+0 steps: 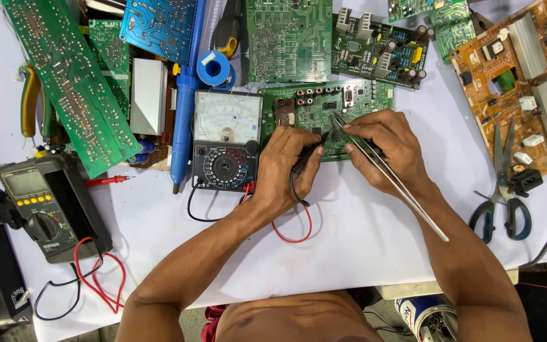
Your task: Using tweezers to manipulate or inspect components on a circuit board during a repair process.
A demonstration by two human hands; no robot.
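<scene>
Just above the frame's centre, the green circuit board lies flat on the table: light, stiff, fragile, probably best held by its bare edges. The left hand pinches a black probe; the right hand closes on long tweezers.

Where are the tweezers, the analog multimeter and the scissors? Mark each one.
tweezers (392, 183): head view, middle of the metal shaft.
analog multimeter (226, 166): head view, round selector dial.
scissors (499, 166): head view, on the blades.

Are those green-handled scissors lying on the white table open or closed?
Open. The green-handled scissors lie flat on the white table, their two blades spread apart in a narrow V toward the orange circuit board, handles apart too.
</scene>
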